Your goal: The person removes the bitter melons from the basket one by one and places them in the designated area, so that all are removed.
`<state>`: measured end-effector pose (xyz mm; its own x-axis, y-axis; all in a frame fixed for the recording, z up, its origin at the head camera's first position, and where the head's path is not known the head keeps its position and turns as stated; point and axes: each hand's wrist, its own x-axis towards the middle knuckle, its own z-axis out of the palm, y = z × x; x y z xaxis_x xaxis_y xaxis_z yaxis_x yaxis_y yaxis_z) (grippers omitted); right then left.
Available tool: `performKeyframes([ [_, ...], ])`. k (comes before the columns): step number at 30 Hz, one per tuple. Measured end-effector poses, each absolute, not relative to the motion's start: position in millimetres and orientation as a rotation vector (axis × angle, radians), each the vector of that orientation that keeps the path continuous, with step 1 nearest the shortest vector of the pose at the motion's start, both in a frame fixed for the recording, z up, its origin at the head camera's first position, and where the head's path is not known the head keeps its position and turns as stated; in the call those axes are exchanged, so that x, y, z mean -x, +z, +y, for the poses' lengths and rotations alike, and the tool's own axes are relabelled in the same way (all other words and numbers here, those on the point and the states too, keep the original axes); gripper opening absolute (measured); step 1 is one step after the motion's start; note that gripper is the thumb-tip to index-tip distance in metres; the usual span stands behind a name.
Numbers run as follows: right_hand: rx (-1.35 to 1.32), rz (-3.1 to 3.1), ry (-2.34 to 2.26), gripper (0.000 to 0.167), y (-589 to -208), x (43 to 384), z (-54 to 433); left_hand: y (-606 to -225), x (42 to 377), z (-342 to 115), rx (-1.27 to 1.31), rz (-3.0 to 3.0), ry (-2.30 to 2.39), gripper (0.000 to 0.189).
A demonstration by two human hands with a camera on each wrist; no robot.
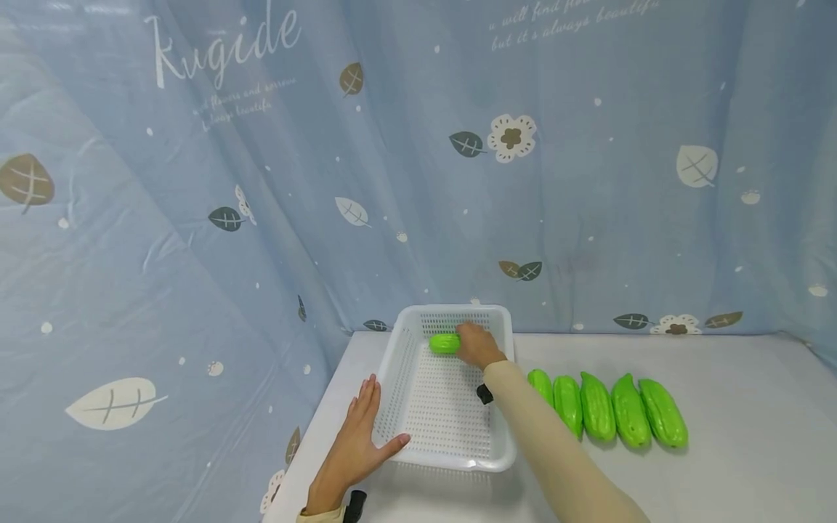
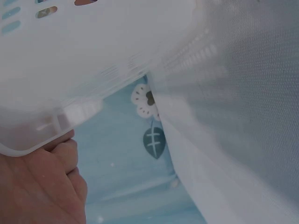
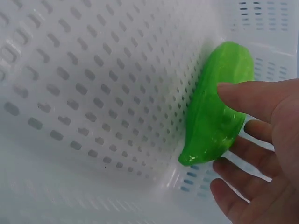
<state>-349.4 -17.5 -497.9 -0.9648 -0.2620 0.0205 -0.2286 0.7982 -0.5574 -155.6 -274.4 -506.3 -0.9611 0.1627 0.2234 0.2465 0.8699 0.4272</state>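
Observation:
A white plastic basket (image 1: 451,459) with slotted walls stands on the table. Inside, against its far wall, lies a green, ridged bitter melon (image 1: 445,343). My right hand (image 1: 479,345) reaches over the basket's right side to the melon's right end. In the right wrist view, the thumb (image 3: 238,95) overlaps the melon while the other fingers are loosely spread beside its lower edge. At the near left of the basket rests my left hand (image 1: 358,436), its fingers straight along the outer side and the thumb at the rim. The left wrist view shows it under the rim (image 2: 28,150).
Several more bitter melons (image 1: 631,414) lie in a row on the white table (image 1: 745,421), right of the basket; the right forearm partly covers the nearest ones. A blue patterned curtain (image 1: 418,181) hangs behind the table and along its left side.

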Motion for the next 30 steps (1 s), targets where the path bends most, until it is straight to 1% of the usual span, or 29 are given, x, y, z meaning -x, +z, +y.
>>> performKeyframes([
  [7,0.336,2.867,-0.964,0.048,-499.3,350.5,-16.7,-505.6,157.1,-274.8,0.338,-2.851,-0.686,0.114],
  [14,0.307,2.812,-0.994,0.043,-497.0,348.4,-18.4,-505.4,156.0,-274.2,0.310,-2.874,-0.690,0.114],
  [19,0.303,2.801,-0.973,0.046,-498.8,348.9,-14.7,-507.5,156.3,-273.9,0.302,-2.871,-0.692,0.113],
  [24,0.251,2.766,-1.011,0.050,-493.0,342.7,-13.1,-508.2,156.3,-274.6,0.317,-2.865,-0.664,0.113],
  [30,0.268,2.751,-1.052,0.050,-484.8,332.6,-12.8,-507.6,155.2,-273.4,0.301,-2.863,-0.688,0.113],
])
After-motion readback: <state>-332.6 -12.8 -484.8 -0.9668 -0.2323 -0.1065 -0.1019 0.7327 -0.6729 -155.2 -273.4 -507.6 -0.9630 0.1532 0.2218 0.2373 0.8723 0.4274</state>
